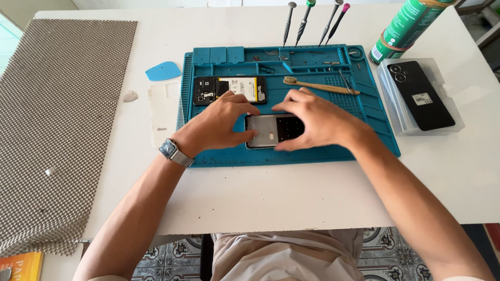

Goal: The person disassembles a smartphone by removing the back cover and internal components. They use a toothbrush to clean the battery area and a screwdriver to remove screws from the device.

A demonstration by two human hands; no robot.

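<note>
while its long axis runs left-right, both hands' grip clasps the phone frame (274, 130) ends.

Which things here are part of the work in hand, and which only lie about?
In hand:
left hand
right hand
phone frame
blue mat

Lying about:
opened phone
toothbrush
four screwdrivers
blue pick
black phone
green can
grey mesh mat
</note>
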